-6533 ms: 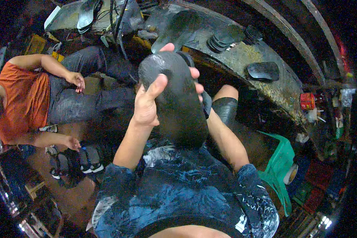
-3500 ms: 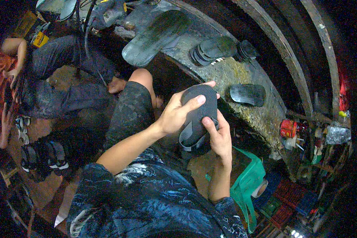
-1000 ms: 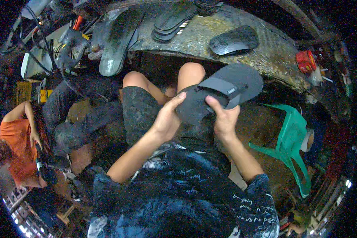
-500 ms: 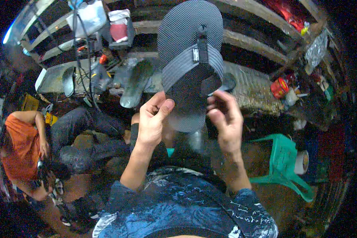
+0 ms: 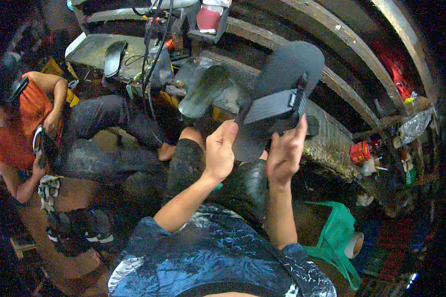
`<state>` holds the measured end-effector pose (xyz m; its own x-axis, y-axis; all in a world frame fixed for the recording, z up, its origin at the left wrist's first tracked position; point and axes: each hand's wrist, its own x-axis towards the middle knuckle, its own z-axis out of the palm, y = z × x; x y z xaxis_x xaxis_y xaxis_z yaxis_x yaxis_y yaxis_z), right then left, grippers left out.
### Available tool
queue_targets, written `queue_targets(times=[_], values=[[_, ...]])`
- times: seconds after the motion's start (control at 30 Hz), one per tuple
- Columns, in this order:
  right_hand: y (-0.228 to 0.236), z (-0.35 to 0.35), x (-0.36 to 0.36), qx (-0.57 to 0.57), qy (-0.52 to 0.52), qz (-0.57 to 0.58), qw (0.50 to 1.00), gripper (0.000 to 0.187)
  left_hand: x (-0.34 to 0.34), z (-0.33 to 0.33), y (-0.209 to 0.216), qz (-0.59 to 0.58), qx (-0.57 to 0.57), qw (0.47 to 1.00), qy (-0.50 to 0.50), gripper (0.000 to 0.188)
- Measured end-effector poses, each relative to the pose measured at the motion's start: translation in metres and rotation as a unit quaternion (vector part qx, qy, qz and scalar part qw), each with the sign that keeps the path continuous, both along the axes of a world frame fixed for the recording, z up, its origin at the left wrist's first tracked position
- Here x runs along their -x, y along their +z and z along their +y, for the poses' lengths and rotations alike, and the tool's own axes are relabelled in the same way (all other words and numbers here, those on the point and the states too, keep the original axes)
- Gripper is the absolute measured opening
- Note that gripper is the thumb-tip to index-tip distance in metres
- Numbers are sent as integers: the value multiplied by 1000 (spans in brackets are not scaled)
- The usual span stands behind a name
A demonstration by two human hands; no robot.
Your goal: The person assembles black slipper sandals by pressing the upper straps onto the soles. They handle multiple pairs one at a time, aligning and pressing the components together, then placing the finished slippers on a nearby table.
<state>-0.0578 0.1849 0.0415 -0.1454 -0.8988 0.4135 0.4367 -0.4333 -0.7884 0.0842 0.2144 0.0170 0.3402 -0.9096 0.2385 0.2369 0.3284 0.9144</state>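
Tilted rightward now, one sandal [image 5: 277, 94], two hands.

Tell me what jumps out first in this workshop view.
A dark grey sandal with a broad ribbed strap is held up at the centre, the left hand and right hand gripping its lower end. At far left sits another person in an orange shirt. A lone dark sole lies on the bench behind.

sandal [image 5: 282, 94] swung rightward, now tilted; both hands [image 5: 220, 153] shifted lower on heel end.
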Motion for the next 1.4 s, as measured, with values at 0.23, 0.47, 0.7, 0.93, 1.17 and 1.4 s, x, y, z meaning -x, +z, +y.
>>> queue_targets(times=[0.23, 0.47, 0.7, 0.93, 1.17, 1.4], values=[[-3, -1, 58, -153, 94, -89, 980, 75, 7, 16, -43, -95, -114, 981, -127, 33], [-78, 78, 73, -223, -39, 53, 973, 54, -3, 24, -107, -165, -63, 890, -421, 73], [-97, 122, 59, -307, -41, 56, 949, 55, -15, 63, -124, -217, -211, 820, -485, 45], [-101, 118, 54, -293, 23, 114, 949, 53, -16, 80, -118, -68, -179, 887, -420, 45], [-97, 125, 43, -347, -41, 54, 935, 47, -28, 83, -115, -208, -205, 845, -448, 44], [-75, 119, 43, -445, -6, 42, 895, 44, -18, 98, -111, -236, -270, 819, -448, 43]])
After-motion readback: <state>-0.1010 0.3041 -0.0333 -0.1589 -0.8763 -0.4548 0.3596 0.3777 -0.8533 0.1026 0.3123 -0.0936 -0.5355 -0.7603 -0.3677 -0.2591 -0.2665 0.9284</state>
